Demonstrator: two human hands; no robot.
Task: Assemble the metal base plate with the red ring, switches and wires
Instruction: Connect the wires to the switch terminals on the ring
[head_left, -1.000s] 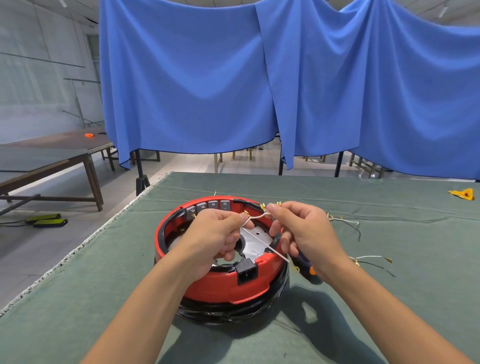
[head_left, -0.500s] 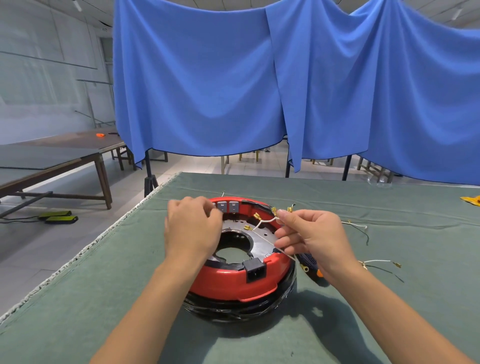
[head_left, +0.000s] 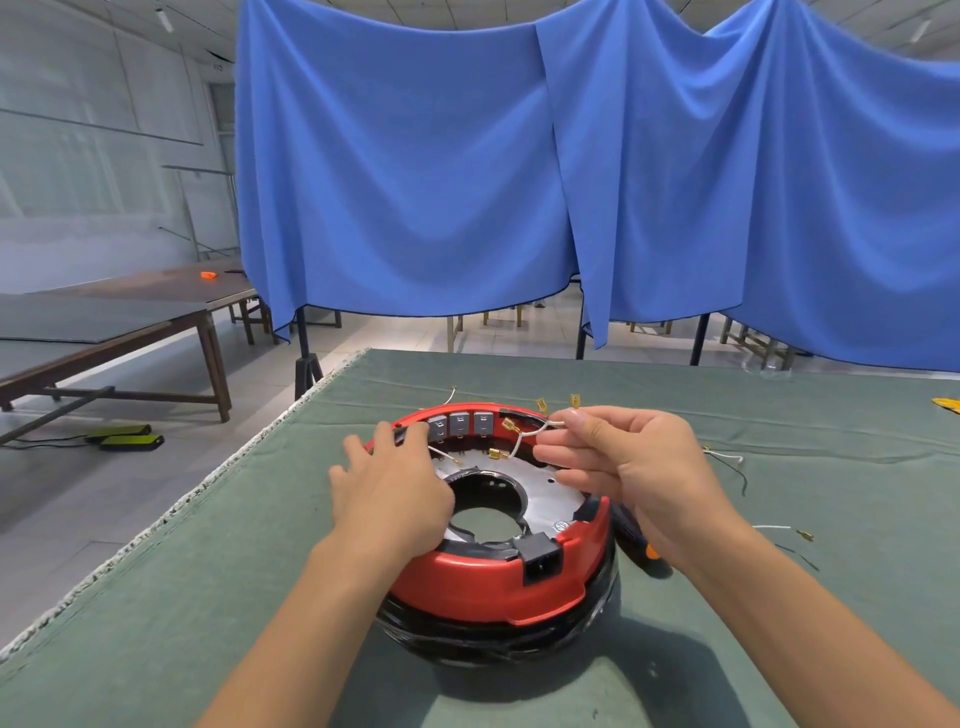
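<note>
Head view: right hand (head_left: 639, 467) pinches white wire (head_left: 524, 436); left hand (head_left: 392, 488) touches red ring (head_left: 493, 577).

Both forearms reach forward, bare. The left hand (head_left: 392, 493) lies palm down with fingers spread and nearly straight, fingertips pointing away. The right hand (head_left: 631, 475) is raised, its thumb and forefinger pinched together, remaining fingers loosely curled toward the left.

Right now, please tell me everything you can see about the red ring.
The red ring looks like glossy plastic and lies flat on a black base on the green table cloth. A black socket sits in its near wall; grey switches line its far inner wall. The left hand rests on its left rim.
</note>
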